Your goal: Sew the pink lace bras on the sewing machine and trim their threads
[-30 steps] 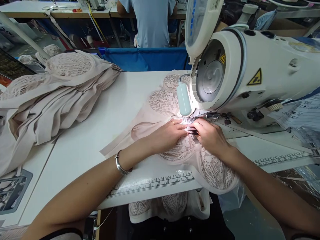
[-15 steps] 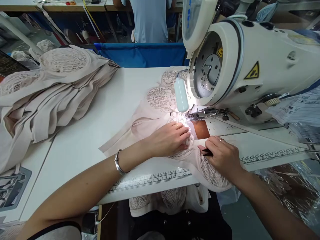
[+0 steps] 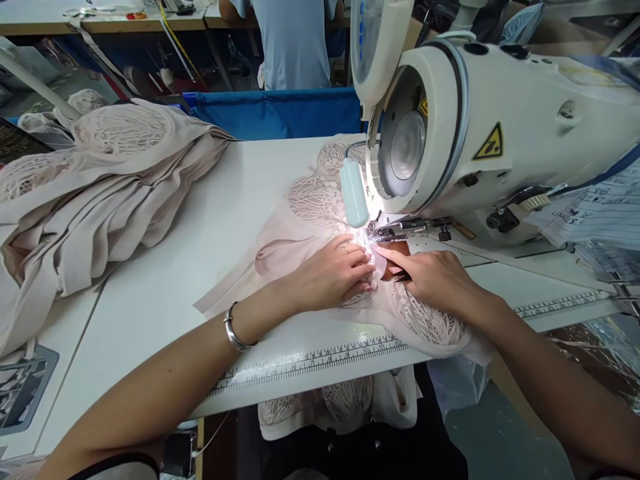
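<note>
A pale pink lace bra (image 3: 315,200) lies under the sewing machine's needle area, one lace cup (image 3: 425,319) hanging at the table's front edge. My left hand (image 3: 336,272), fingers bent and close together, holds the bra's lace edge down just left of the presser foot (image 3: 390,231). Close by, my right hand (image 3: 425,273) stretches its index finger to the fabric in front of the foot. Its other fingers are closed around a small dark pointed tool (image 3: 401,276), mostly hidden in the palm. A lit strip of lace runs between both hands.
The white sewing machine (image 3: 525,120) fills the right side, with a small lamp (image 3: 353,193) beside its head. Stacked bras (image 3: 125,167) lie at the left. A printed ruler (image 3: 320,360) follows the front edge. Another person (image 3: 295,47) sits beyond the blue cloth (image 3: 275,113).
My right hand has moved up and left from the hanging cup toward the presser foot, its index finger now extended. The machine's round wheel shows a different face. My left hand stays on the lace.
</note>
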The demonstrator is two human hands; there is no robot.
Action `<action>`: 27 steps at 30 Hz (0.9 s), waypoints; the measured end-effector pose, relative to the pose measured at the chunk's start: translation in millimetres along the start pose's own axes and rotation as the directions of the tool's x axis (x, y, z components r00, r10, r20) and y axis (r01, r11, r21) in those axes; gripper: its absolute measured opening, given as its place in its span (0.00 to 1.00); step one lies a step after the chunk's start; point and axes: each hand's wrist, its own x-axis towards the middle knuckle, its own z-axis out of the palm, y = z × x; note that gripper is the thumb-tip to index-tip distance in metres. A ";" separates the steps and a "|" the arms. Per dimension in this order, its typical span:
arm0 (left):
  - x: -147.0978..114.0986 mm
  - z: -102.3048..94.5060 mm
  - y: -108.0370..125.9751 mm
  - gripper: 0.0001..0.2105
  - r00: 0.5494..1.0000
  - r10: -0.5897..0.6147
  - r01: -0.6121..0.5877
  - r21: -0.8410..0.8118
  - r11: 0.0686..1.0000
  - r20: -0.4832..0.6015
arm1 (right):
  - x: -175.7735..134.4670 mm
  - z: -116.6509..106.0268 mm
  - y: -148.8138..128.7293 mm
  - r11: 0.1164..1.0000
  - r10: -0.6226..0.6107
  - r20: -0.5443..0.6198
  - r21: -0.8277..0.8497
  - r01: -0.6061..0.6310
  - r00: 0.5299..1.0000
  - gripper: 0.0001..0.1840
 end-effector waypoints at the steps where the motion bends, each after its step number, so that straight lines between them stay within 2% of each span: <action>1: 0.2 -0.3 -0.4 0.15 1.000 -0.003 0.003 0.006 1.000 -0.009 | 1.6 0.0 0.2 1.000 -0.001 0.004 0.000 0.001 1.000 0.43; 4: 0.9 -1.0 -0.6 0.18 1.000 -0.005 0.005 0.033 0.999 -0.020 | 5.2 -0.6 1.1 1.000 0.004 0.008 -0.004 -0.004 1.000 0.42; 11: -1.6 -1.9 -1.0 0.20 0.999 -0.033 0.032 0.083 0.996 0.013 | 6.3 3.4 8.5 0.994 -0.097 -0.142 0.026 0.102 0.985 0.34; 17: -3.0 -0.9 -2.7 0.26 0.998 -0.056 0.054 0.147 0.988 0.011 | 10.0 0.7 12.3 0.996 -0.091 -0.096 0.006 0.092 0.991 0.38; 22: -3.4 1.8 -4.0 0.32 0.999 -0.040 0.041 0.116 0.992 -0.012 | 13.1 -1.3 15.0 0.987 -0.135 -0.105 0.076 0.144 0.985 0.33; 27: -3.5 2.0 -6.5 0.30 0.993 -0.115 0.116 0.060 0.991 -0.014 | 19.8 6.5 21.1 0.984 -0.121 -0.126 0.114 0.135 0.985 0.27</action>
